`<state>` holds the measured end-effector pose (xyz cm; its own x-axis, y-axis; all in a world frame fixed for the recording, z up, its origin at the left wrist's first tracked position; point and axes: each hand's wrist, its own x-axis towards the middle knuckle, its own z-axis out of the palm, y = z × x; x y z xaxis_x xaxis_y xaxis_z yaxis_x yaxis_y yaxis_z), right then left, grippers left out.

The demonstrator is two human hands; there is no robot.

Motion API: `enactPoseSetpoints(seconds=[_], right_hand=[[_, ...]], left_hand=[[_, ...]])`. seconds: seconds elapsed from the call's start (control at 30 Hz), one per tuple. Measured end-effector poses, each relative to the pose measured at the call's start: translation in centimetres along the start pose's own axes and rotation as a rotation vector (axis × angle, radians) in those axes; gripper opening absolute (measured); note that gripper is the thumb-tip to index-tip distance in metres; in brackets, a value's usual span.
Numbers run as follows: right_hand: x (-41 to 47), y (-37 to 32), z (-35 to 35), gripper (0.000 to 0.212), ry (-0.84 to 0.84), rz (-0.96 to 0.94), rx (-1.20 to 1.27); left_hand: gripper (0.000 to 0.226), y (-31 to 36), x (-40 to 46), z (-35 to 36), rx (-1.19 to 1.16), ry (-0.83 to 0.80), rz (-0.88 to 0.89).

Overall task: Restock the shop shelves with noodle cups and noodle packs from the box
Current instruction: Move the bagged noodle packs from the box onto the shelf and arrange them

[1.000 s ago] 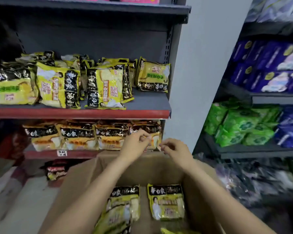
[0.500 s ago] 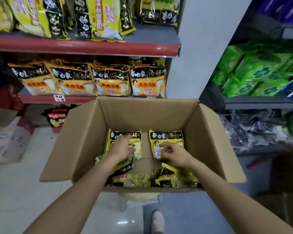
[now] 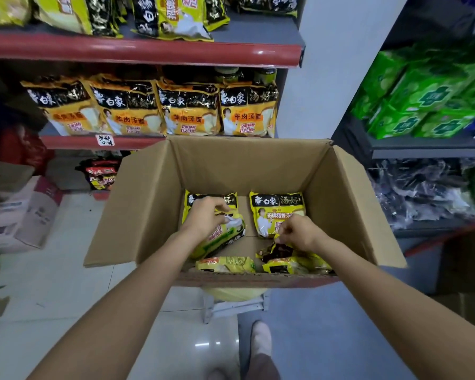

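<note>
Shop shelves (image 3: 143, 52) rise behind our cardboard box (image 3: 148, 204). Our left hand (image 3: 206, 218) grips a yellow noodle pack (image 3: 225, 237) inside; our right hand (image 3: 296, 229) pinches another pack's corner (image 3: 276, 248). That thin pinch could slip or tear.

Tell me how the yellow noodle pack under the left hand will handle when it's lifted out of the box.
The yellow noodle pack looks like crinkly glossy film, so it may be slippery and sag at the edges. It's puffy, so probably light for its size. The left hand already curls over it; squeezing hard could crush the noodles inside.
</note>
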<state>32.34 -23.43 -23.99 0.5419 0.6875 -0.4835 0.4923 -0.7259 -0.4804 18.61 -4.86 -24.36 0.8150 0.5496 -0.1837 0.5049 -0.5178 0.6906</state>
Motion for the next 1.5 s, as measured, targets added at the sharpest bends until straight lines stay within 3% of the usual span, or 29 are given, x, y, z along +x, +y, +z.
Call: enactPoseSetpoints(seconds=[0.3,0.43,0.77,1.0,1.23,1.5], right_hand=[[-1.7,-1.9,-3.1,0.022,0.247,-0.066,0.15],[-3.3,-4.8,-5.9,0.014,0.405,-0.137,0.202],[-6.8,-12.1,-16.4,0.023,0.838,-0.331,0.459],[-6.2,-15.9,-25.0,0.01,1.075,-0.338,0.548],[-0.9,-17.1,-32.5,0.01,1.19,-0.291,0.713],[6.3,-19.1,-37.7,0.015,1.183,-0.323,0.773]], left_hand=[[0.022,3.1,-1.7,-2.6,-0.091,0.205,0.126],[0.023,5.9,-2.5,-5.9,-0.114,0.353,0.191],[0.019,15.0,-2.6,-16.9,-0.162,0.601,0.4],[0.016,21.2,0.8,-22.8,-0.202,0.783,0.482],[0.015,25.1,6.6,-25.5,-0.304,0.919,0.466],[0.012,26.5,13.5,-26.4,-0.277,0.907,0.429]])
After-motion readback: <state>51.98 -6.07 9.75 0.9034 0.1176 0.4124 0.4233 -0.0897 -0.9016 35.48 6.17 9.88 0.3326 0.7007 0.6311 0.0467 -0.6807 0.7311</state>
